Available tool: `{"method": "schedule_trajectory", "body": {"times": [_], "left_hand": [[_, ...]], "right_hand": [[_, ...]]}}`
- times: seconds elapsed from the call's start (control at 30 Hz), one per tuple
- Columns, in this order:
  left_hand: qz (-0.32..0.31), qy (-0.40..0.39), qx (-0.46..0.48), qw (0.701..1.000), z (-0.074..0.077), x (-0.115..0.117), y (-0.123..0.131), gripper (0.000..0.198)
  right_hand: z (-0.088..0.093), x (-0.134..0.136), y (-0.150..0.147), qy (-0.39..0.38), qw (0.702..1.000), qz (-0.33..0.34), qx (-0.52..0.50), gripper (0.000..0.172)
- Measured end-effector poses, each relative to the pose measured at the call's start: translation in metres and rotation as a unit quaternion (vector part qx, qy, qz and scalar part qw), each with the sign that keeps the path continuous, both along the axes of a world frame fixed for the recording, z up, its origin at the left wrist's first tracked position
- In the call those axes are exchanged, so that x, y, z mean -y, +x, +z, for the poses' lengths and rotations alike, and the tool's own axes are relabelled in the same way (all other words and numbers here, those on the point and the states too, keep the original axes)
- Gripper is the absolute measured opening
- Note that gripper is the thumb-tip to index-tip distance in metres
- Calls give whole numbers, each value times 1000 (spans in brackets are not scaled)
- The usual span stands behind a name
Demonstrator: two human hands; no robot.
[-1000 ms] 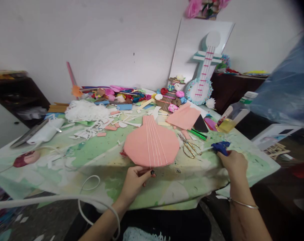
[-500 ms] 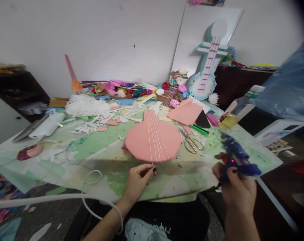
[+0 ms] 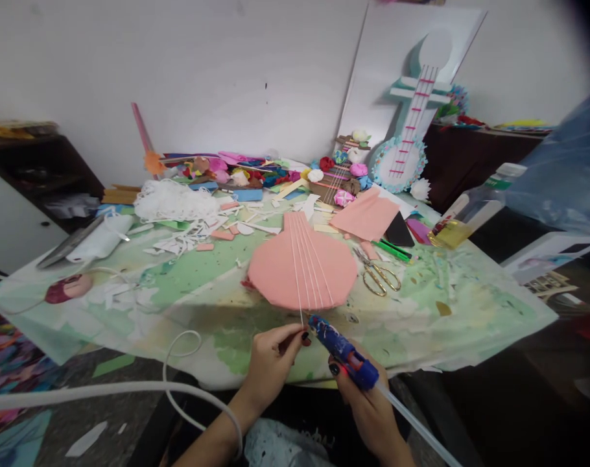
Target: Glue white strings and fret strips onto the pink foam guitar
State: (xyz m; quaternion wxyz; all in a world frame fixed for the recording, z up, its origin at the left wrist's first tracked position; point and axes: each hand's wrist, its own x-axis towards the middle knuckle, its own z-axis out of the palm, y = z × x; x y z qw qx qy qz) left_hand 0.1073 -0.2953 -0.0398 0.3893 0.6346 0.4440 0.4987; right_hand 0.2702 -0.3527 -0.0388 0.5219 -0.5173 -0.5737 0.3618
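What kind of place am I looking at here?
Probably a craft room or small workshop: a blue glue gun in the right hand, gold-handled scissors on the table, and a pink model of a stringed instrument.

Black nail polish (image 3: pixel 333 369) – black clothing (image 3: pixel 319 408) with pale blue patch (image 3: pixel 280 447) – white lettering (image 3: pixel 320 438)

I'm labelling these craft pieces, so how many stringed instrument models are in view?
3: the pink model nearest, on the table; the brown flower-trimmed model farther back; and the white-and-teal model in front of the white board. Others may be hidden.
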Motion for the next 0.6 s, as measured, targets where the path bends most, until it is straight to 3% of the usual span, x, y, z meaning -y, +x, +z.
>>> {"method": "schedule_trajectory", "body": {"times": [0.33,0.6], "left_hand": [[18,22,-17,999,3,4,-3,16],[12,33,-21,999,3,4,-3,15]], "right_hand": [[2,-2,-2,48,998,2,45,13],[2,-4,-5,36,998,12,50,12]]}}
